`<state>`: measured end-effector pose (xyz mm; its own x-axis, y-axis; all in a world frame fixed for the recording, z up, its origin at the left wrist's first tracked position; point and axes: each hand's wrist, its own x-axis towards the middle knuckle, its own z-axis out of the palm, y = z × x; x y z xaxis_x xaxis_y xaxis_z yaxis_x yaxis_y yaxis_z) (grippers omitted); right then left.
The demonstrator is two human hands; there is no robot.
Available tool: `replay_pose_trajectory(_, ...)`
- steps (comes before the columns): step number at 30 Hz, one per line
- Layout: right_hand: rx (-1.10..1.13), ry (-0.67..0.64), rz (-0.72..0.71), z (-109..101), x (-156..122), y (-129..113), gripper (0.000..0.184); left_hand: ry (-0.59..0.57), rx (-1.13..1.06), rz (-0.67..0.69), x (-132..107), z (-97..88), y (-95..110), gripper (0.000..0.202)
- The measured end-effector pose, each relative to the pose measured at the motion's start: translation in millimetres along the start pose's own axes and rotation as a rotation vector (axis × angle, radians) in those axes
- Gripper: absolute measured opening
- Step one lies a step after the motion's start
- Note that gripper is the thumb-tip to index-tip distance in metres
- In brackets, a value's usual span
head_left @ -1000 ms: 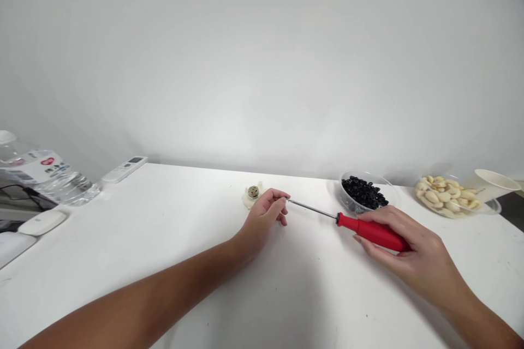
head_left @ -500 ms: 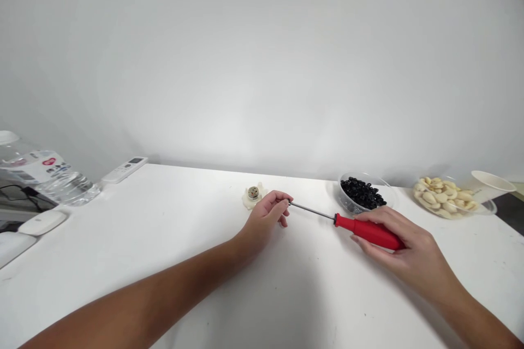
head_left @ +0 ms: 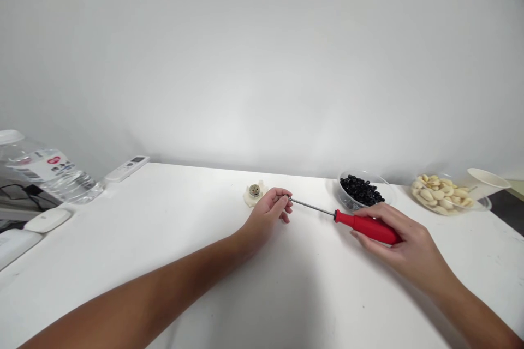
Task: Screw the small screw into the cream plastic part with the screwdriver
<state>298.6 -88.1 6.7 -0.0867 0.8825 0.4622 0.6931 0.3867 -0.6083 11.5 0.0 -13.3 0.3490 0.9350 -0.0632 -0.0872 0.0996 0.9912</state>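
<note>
Red-handled screwdriver with slim metal shaft (head_left: 364,226) lies right of frame centre, grasped by the right hand (head_left: 409,242), long axis slanting up-left to the left hand (head_left: 267,217), whose hold I cannot tell.

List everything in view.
Screwdriver: 1, red handle, right hand
Pale piece: 1, beyond left hand
Round part: 1, metallic, atop pale piece
Bowls: 2, clear, right
Black pieces: many, left bowl
Cream pieces: many, right bowl
Cup: 1, white, at right bowl
Bottle: 1, clear, left
Remote: 1, white, back left
Flat cases: 2, white, left
Cabling: count unclear, black, left
Table: 1, white, below
Wall: 1, pale, back
Left hand: 1, at screwdriver tip
Right hand: 1, around handle
</note>
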Motion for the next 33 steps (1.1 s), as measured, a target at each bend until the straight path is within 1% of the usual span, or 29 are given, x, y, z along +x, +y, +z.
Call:
replay_pose_trajectory(5, 0.025, -0.007, 0.008, -1, 0, 0, 0.016, 0.015, -0.063, -0.023, -1, 0.3, 4, 0.028)
replay_pose_trajectory(12, 0.036, 0.004, 0.000, 0, 0, 0, 0.017, -0.027, -0.117, -0.054, -2, -1.0, 9, 0.028)
replay_pose_trajectory(18, 0.039, 0.027, -0.009, -1, 1, 0, 0.018, -0.105, -0.168, -0.076, 2, -6.5, 8, 0.026)
replay_pose_trajectory(24, 0.044, 0.013, -0.013, -3, 2, -2, 0.016, -0.120, -0.161, -0.096, 2, -6.9, 12, 0.028)
replay_pose_trajectory(33, 0.039, 0.019, -0.026, -3, 3, -3, 0.017, -0.152, -0.211, -0.099, 1, -7.0, 14, 0.022)
